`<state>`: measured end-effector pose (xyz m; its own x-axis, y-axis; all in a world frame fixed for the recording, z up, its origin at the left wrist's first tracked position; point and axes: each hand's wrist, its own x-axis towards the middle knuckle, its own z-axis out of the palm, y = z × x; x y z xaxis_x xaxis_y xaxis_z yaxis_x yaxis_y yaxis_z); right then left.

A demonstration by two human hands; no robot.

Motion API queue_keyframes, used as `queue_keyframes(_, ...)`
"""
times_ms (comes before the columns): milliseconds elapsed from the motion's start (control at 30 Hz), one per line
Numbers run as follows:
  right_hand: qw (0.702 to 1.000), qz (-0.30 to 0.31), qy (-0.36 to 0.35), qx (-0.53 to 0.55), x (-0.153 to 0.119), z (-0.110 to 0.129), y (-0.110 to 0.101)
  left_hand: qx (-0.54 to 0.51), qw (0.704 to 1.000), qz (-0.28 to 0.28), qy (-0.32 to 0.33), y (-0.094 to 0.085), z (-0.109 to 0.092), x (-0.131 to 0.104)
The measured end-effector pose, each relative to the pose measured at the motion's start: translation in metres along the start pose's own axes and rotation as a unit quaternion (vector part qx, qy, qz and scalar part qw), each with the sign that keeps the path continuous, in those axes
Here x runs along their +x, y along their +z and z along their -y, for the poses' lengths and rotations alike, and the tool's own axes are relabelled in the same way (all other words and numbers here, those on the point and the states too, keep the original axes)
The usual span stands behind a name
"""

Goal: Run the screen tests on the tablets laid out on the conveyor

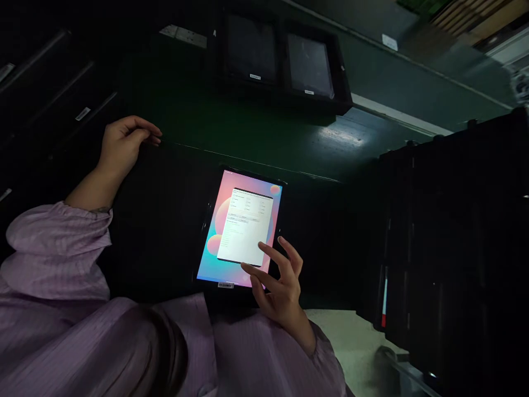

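A tablet [243, 226] with a lit screen lies in front of me, tilted slightly to the right at its top. On a pink and blue background its screen shows a white window with small text and boxes. My right hand [279, 278] is over the lower right part of the screen, fingers spread, holding nothing; its fingertips are near or on the glass. Away from the tablet, to the upper left, my left hand [126, 143] has its thumb and fingers close together. Whether anything thin is between them cannot be made out.
Two dark-screened tablets [312, 66] with small labels sit in a black tray [281, 55] beyond the lit one. Dark racks or boxes stand at the left. Black stacked trays [454, 231] rise at the right, near a white and red strip [384, 298].
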<state>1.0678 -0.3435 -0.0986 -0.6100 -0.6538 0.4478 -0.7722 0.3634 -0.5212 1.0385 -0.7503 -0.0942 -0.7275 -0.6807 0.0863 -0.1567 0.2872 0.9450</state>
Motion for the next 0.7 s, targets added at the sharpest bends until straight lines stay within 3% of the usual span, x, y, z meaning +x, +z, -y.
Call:
queue_keyframes(167, 1.0, -0.009, 0.004, 0.018, 0.001, 0.004, 0.0, -0.005, 1.0, 0.011, 0.009, -0.001, 0.002, 0.0)
queue_keyframes(567, 0.993, 0.102, -0.039, -0.05, 0.042, 0.03, 0.024, 0.001, 1.0, 0.009, -0.011, 0.001, -0.001, 0.0)
queue_keyframes(700, 0.995, 0.092, -0.031, -0.019, 0.047, 0.028, 0.02, -0.003, 1.0, 0.012, -0.026, 0.001, -0.003, -0.001)
